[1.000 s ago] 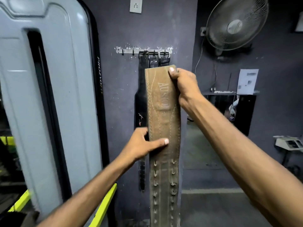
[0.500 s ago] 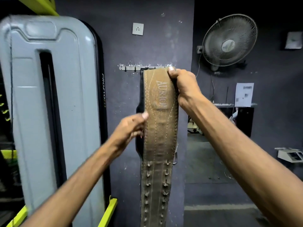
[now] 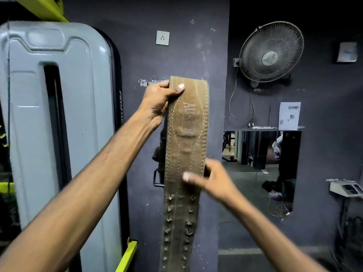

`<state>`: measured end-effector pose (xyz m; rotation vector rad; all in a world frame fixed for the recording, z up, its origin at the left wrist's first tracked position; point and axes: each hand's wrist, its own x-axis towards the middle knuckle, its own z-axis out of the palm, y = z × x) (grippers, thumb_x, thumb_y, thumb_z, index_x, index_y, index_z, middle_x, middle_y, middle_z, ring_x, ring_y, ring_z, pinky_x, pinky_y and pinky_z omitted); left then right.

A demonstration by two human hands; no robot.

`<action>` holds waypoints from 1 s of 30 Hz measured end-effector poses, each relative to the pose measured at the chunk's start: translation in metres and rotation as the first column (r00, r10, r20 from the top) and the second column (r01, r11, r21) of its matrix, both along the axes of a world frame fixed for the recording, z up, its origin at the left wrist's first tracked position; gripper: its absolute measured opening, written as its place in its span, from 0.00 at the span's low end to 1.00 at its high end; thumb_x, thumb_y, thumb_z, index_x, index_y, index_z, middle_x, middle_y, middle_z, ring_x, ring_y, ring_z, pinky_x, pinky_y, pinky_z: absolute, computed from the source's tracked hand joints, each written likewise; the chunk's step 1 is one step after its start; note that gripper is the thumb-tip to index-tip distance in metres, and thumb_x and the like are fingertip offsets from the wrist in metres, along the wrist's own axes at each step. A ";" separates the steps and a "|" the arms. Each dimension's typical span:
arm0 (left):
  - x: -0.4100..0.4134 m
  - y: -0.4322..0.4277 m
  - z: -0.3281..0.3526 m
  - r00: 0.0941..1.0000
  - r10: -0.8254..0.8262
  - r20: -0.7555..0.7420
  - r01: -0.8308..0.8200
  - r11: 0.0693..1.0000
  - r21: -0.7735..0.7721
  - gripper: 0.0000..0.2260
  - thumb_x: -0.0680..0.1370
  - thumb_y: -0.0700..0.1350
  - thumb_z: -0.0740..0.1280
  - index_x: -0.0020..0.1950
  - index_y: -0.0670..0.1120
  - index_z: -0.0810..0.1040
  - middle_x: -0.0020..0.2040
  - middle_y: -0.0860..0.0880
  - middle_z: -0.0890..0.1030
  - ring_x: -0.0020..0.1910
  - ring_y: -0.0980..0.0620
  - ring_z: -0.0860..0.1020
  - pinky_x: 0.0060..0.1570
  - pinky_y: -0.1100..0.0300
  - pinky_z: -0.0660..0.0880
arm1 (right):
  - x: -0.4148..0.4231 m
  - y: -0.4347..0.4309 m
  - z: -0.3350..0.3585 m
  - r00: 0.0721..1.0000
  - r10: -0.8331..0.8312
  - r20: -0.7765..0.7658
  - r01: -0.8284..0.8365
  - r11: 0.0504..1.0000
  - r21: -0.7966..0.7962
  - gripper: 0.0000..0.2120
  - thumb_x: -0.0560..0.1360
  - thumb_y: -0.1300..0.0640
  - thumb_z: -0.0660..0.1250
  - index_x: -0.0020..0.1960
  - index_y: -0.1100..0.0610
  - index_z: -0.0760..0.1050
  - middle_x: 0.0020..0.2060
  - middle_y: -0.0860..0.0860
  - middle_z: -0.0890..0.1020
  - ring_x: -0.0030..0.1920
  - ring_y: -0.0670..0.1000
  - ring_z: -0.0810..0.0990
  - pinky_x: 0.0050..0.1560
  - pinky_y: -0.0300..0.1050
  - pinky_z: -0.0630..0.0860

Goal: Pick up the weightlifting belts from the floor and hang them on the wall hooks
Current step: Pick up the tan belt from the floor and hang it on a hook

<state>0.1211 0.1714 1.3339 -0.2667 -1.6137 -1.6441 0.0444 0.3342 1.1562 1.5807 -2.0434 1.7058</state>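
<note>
Left hand (image 3: 157, 101) fingers (image 3: 179, 87) pinch tan belt's (image 3: 186, 154) top edge at the hook rail (image 3: 144, 83); right hand (image 3: 213, 178) curls round mid-belt, blurred. Belt hangs against wall. Find the buckle (image 3: 158, 178), lift it onto a free hook.

tan belt (image 3: 186, 154) hides hook rail (image 3: 144, 83); wall rt of it bare.

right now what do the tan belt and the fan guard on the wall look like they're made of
The tan belt looks like thick suede or rough-finished leather: matte, scuffed nap, pale stitched seams, punched holes. The fan guard looks like thin metal wire, dull and greyish; coated or bare cannot be told.
</note>
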 end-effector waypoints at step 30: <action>0.001 -0.025 -0.066 0.864 -0.298 0.406 0.223 0.949 0.221 0.30 0.70 0.65 0.70 0.52 0.37 0.81 0.43 0.44 0.83 0.39 0.51 0.81 0.47 0.59 0.81 | -0.033 -0.014 0.105 0.877 0.328 0.351 -0.209 0.919 -0.336 0.17 0.71 0.62 0.69 0.59 0.67 0.80 0.50 0.58 0.83 0.50 0.56 0.81 0.55 0.54 0.77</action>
